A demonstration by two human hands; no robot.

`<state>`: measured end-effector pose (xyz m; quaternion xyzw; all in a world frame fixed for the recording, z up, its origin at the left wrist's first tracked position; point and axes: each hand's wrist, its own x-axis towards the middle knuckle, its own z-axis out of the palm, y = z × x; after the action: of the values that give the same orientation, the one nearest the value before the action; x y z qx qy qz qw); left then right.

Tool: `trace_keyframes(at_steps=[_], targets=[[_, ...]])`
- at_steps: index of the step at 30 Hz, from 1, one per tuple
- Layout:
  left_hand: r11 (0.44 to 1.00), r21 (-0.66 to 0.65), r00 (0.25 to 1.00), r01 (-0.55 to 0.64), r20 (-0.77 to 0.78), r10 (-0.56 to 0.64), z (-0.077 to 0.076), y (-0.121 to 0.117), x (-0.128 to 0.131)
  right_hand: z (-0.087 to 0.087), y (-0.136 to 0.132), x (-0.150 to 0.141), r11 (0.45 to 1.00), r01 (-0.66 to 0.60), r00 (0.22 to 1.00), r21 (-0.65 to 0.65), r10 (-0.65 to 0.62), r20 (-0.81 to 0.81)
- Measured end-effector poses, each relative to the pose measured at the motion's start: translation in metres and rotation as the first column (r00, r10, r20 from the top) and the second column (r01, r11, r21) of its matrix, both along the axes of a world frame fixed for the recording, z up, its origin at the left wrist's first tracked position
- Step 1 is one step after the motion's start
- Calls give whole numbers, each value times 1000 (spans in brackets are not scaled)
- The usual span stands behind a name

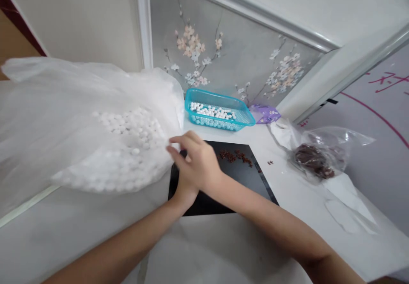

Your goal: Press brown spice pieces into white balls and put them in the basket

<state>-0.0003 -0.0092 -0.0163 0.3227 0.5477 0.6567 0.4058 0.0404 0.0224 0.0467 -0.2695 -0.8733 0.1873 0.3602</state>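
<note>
My right hand (pixel 203 160) crosses over my left hand (pixel 186 192) above a black board (pixel 220 196). Its thumb and forefinger come close together in a pinch at the right edge of a large white plastic bag (pixel 79 88). Motion blur hides whether anything is between those fingertips. The fingers of my left hand are covered by the right one. Inside the bag lie many small white balls (pixel 128 126). Small dark brown pieces (pixel 228 156) are scattered on the far part of the board.
Behind the board stands a blue plastic basket (pixel 246 118) holding more white balls. A purple packet (pixel 265 114) is beside it. To the right lies a clear bag of brown pieces (pixel 311 160) on white paper. A floral panel (pixel 230 41) and a whiteboard (pixel 377 147) border the table.
</note>
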Motion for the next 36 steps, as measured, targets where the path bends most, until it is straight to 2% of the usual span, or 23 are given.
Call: trace_keyframes(at_steps=[2,4,5,7,10,16,18,20,23,28,31,32,33,35,36], targets=[[1000,5,999,30,16,-30,4,-2,-1,-10,14,33,969,125,975,-214,-160,-156],[998,-4,997,70,30,-70,8,-3,0,-23,28,63,903,208,941,-376,-289,-174],[996,-15,995,93,26,-92,10,-4,1,-29,32,76,884,227,935,-408,-315,-164],[988,-32,989,150,-1,-150,11,-4,2,-40,35,94,893,213,946,-396,-290,-146],[978,-23,976,208,-58,-209,10,-4,5,-48,30,104,937,145,971,-319,-197,-136],[993,-29,989,117,-92,-119,10,-6,7,-53,26,104,973,34,994,-230,-57,-94],[998,-32,995,61,-77,-63,12,-6,7,-56,28,105,972,77,993,-223,-95,-68],[999,-43,998,15,-57,-18,14,-6,6,-59,32,105,956,177,981,-232,-190,-34],[998,-68,998,17,-61,-21,14,-6,5,-62,37,103,933,272,962,-237,-269,49],[998,-56,995,20,-94,-25,11,-6,5,-61,40,102,944,235,972,-233,-227,61],[998,-43,996,37,-77,-40,11,-7,5,-58,38,102,928,201,973,-313,-225,-43],[998,-41,996,46,-69,-48,11,-7,5,-57,36,102,901,160,972,-404,-216,-97],[998,-42,996,55,-65,-58,12,-7,5,-55,35,102,848,97,967,-520,-205,-154],[996,-48,994,71,-74,-74,12,-7,5,-53,31,100,670,-73,951,-739,-176,-254],[996,-51,993,78,-86,-82,12,-7,5,-51,29,99,575,-152,945,-804,-154,-289]])
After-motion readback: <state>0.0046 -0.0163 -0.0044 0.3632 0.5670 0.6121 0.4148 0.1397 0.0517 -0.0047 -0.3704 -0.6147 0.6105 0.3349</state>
